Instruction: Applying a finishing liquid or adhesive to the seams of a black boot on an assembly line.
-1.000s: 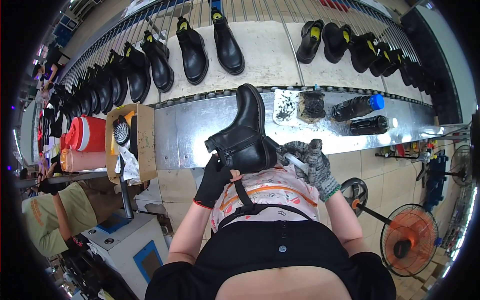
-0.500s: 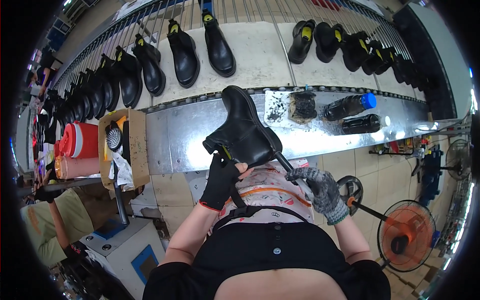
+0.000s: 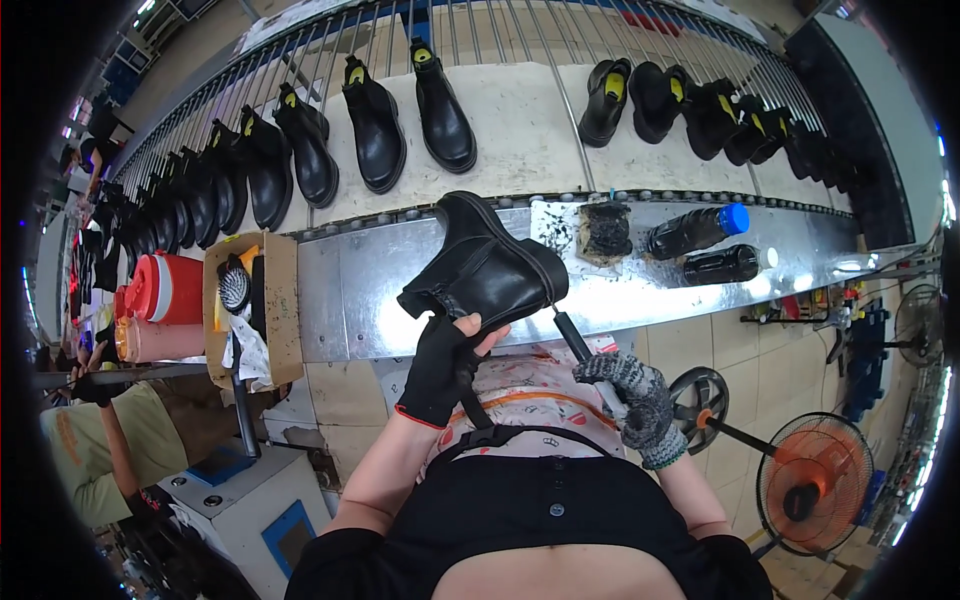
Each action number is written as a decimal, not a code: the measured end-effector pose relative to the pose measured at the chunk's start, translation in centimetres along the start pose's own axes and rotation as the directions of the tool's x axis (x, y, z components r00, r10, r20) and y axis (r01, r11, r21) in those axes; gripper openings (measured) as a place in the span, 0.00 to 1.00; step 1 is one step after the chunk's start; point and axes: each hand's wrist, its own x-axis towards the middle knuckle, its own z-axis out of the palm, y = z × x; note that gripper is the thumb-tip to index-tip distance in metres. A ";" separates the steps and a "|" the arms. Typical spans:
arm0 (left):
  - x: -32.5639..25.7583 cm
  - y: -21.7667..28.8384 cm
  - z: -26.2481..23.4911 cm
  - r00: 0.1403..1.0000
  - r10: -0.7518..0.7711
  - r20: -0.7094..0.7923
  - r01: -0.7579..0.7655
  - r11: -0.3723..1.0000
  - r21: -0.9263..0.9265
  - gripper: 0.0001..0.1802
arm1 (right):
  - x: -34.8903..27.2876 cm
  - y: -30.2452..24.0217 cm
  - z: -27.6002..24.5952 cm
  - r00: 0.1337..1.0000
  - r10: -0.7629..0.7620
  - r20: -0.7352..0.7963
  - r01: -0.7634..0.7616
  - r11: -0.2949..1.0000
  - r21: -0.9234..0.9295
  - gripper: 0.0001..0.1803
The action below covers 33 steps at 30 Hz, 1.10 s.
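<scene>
- Head view, what changed: over the last second I see the black ankle boot (image 3: 487, 268) swing from standing nearly upright in front of me to lying tilted, toe now toward the right, sole edge turned down toward my right hand. The right hand (image 3: 630, 398) has dropped away from the boot's side and come lower and further right.
- What that means, as I judge it: the boot has been turned to offer its toe-side sole edge to the tool, so the work has moved on to a fresh stretch of that edge.
- Left grip: my left hand (image 3: 440, 368), in a black fingerless glove, is closed on the boot from below, thumb showing at the heel end. The boot is held in the air just above the near edge of the metal table (image 3: 330, 300).
- Right grip: the grey knit-gloved hand is wrapped tight round the dark-handled tool (image 3: 578, 342), whose tip meets the boot's toe end.
- Around: two dark bottles (image 3: 700, 245) and a blackened sponge (image 3: 605, 228) lie toward the table's far right; a cardboard box (image 3: 250, 305) sits at its left end.
</scene>
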 end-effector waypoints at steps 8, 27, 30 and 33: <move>0.7 0.7 -1.9 0.999 -0.010 0.036 0.017 0.981 -0.196 0.23 | 0.8 0.3 -0.2 0.893 0.436 -0.106 -0.171 0.549 0.818 0.32; 29.4 11.9 5.8 0.924 0.365 0.112 -0.370 0.783 0.500 0.26 | 1.6 18.6 8.8 0.782 0.612 -0.122 -0.180 0.408 0.895 0.15; 33.0 11.1 8.0 0.818 0.537 0.208 -0.345 0.168 0.924 0.32 | 0.9 19.9 9.4 0.778 0.621 -0.097 -0.047 0.212 0.976 0.20; 34.3 10.9 8.8 0.846 0.395 0.357 -0.300 -0.201 0.933 0.38 | -1.3 23.7 10.7 0.718 0.501 -0.483 -0.471 0.861 0.192 0.20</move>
